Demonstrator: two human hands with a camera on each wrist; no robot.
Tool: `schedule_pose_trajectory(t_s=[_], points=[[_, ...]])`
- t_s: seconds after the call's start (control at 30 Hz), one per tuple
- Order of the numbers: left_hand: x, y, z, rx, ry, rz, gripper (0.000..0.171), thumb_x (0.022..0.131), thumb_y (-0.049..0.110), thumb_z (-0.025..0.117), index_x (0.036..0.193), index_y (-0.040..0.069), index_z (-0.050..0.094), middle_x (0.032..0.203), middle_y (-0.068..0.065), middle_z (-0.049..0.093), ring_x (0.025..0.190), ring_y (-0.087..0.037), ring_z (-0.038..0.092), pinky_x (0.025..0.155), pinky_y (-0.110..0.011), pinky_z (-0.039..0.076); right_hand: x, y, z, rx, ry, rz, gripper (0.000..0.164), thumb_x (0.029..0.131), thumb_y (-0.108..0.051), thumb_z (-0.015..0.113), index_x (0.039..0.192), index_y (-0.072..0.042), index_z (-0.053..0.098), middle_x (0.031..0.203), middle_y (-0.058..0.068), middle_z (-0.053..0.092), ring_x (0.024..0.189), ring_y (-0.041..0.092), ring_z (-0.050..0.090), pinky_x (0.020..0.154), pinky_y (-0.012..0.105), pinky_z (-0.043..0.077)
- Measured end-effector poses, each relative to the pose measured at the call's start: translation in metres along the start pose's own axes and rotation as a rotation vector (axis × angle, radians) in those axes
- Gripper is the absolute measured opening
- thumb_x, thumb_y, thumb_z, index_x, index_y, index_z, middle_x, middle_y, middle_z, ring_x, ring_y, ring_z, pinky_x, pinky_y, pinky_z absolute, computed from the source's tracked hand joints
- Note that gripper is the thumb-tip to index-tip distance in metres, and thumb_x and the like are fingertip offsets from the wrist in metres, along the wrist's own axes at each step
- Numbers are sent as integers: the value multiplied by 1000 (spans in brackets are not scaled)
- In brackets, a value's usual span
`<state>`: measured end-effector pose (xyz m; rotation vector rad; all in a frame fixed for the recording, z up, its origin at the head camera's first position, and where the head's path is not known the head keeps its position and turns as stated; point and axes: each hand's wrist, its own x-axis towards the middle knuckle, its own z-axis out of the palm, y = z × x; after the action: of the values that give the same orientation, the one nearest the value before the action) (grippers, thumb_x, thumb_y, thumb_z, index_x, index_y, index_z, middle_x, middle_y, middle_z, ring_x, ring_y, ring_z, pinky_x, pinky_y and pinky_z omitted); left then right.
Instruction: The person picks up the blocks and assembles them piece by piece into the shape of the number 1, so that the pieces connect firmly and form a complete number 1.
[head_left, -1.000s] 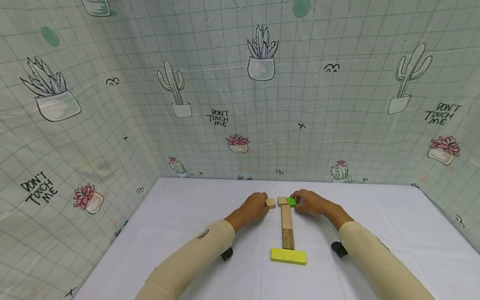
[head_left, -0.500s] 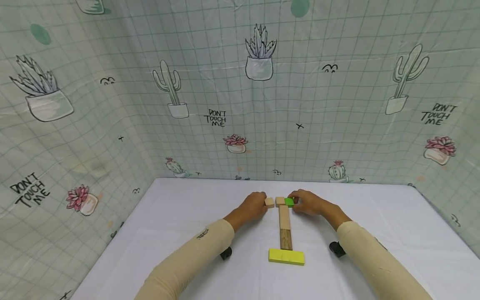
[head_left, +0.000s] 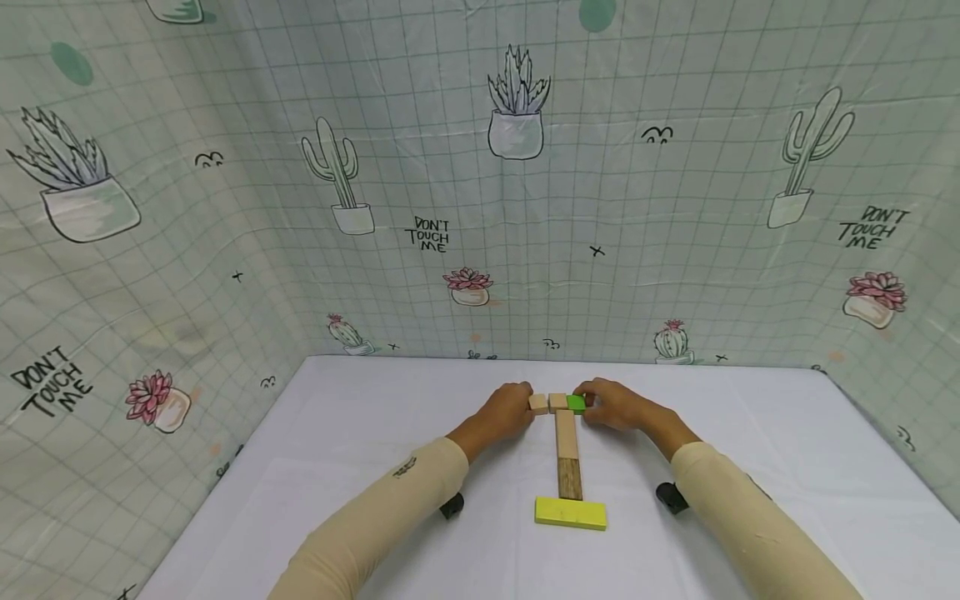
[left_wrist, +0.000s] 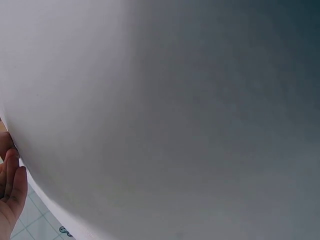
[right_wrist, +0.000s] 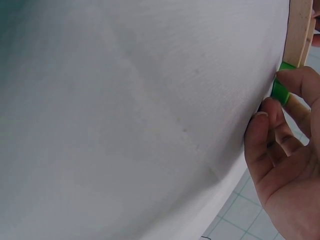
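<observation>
At the far part of the table my left hand (head_left: 510, 410) grips a small pale wooden block (head_left: 538, 404), its right side close beside a second pale block (head_left: 558, 401). Against that block's right side lies a green block (head_left: 575, 403), which my right hand (head_left: 613, 405) pinches between thumb and finger. In the right wrist view the green block (right_wrist: 281, 92) shows partly behind the fingers. A long pale block (head_left: 567, 433) runs towards me from this row, followed by a darker brown one (head_left: 570, 478). Crosswise at the near end lies a yellow block (head_left: 570, 512).
A white cloth covers the table (head_left: 360, 417). Behind it hangs a checked curtain (head_left: 585, 200) printed with potted plants. Dark devices show under the left sleeve (head_left: 452, 506) and the right sleeve (head_left: 672, 497). The left wrist view holds mostly white cloth.
My left hand has brought its pale block rightward, narrowing the gap to the middle block. The right hand stays on the green block. The head view has shifted slightly.
</observation>
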<state>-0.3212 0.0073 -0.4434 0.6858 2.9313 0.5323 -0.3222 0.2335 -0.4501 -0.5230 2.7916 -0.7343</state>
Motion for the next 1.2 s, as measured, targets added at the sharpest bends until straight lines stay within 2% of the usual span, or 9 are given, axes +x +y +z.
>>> schedule_pose_trajectory(t_s=[0.2, 0.33, 0.53, 0.63, 0.83, 1.2], points=[[-2, -1, -3, -2, 13, 8, 22, 98, 11, 64, 116, -2, 64, 91, -6, 68, 74, -10, 56, 68, -24, 51, 1, -1, 0, -4, -3, -15, 37, 91, -11, 69, 126, -1, 62, 105, 9, 61, 96, 22, 56, 90, 47, 49], [-3, -2, -3, -23, 5, 2, 25, 98, 11, 63, 119, -3, 63, 92, -7, 69, 74, -10, 56, 68, -25, 51, 2, -2, 0, -2, -5, -15, 40, 91, -11, 70, 128, 0, 61, 105, 9, 61, 96, 22, 55, 89, 46, 49], [-4, -3, -4, 6, 3, 10, 35, 98, 14, 64, 127, -5, 60, 103, -12, 71, 86, -15, 64, 79, -29, 56, 0, -4, -2, 10, 1, 7, 49, 89, -9, 70, 135, 3, 55, 103, 9, 60, 94, 21, 54, 88, 45, 48], [-6, -3, -6, 20, -1, 5, 38, 97, 16, 67, 128, -5, 60, 98, -9, 70, 84, -14, 62, 77, -28, 55, 0, -4, -2, 15, 2, 10, 51, 89, -8, 70, 136, 3, 54, 103, 9, 60, 93, 21, 53, 88, 44, 48], [-7, -4, -7, 40, -27, 3, 37, 95, 23, 71, 121, -1, 62, 82, -1, 62, 72, -9, 53, 64, -23, 48, 0, -2, -2, 0, -5, 10, 51, 90, -9, 69, 137, 3, 52, 103, 8, 60, 94, 21, 53, 90, 45, 47], [-12, -14, -7, 53, 9, 27, 44, 93, 25, 73, 124, -5, 62, 89, -5, 69, 78, -11, 60, 70, -24, 52, -10, -1, -5, 5, 2, 2, 53, 91, -9, 68, 140, 1, 50, 107, 9, 65, 100, 24, 59, 96, 51, 47]])
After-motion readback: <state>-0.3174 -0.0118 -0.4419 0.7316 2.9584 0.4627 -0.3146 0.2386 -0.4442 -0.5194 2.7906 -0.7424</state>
